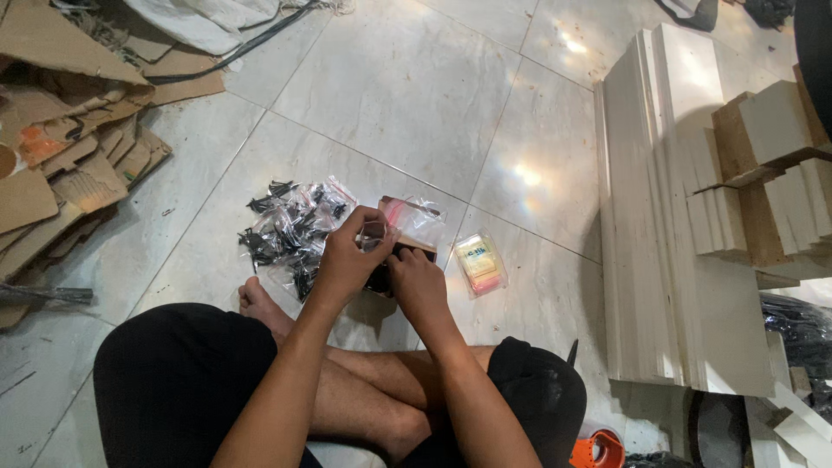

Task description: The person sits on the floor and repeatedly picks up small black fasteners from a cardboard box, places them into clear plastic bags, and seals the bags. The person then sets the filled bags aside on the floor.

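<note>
The person sits cross-legged on the tiled floor [416, 95], and both hands meet over a small dark box [381, 279] just before the shins. The left hand [347, 260] has its fingers closed around a small clear plastic bag [374, 232], while the right hand [416, 282] grips the box edge with bent fingers. It seems the step is putting the bag in the box, beside a pile of bagged black screws [290, 230]; the next move needs a steady box.

Clear bags [295, 227], yellow-pink packet [481, 263] on floor
</note>
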